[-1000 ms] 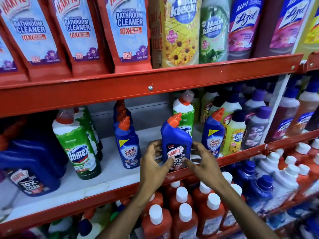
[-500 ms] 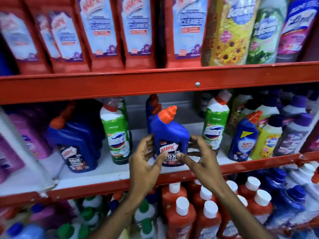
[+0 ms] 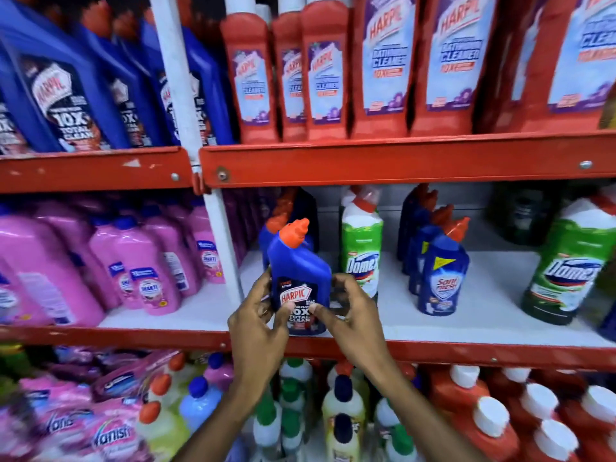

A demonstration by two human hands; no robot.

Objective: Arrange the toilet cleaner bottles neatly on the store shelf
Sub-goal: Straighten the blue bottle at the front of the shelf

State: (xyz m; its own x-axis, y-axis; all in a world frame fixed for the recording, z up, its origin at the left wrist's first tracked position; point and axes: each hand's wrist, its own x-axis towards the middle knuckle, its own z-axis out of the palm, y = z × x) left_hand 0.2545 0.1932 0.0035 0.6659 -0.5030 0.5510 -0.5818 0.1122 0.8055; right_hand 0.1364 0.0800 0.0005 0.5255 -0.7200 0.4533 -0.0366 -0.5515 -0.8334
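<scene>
The red-edged shelf [image 3: 466,350] carries a large green Domex bottle [image 3: 566,261] toward its right end and a Sani Fresh bottle [image 3: 441,271] mid-shelf. Near the front edge, by the left upright, the blue Harpic bottle [image 3: 298,278] stands tilted, clasped between the left hand [image 3: 258,323] and right hand [image 3: 353,316], fingers curled around its lower body.

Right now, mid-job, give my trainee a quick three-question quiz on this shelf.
1. True or false: both hands hold the blue Harpic bottle.
2. Which bottle stands just right of it? A) pink bottle B) Domex bottle C) Vanish pouch
3. Fill in: the Harpic bottle's cap is ____.

Key:
1. True: the left hand and right hand grip its sides.
2. B
3. Orange
</scene>
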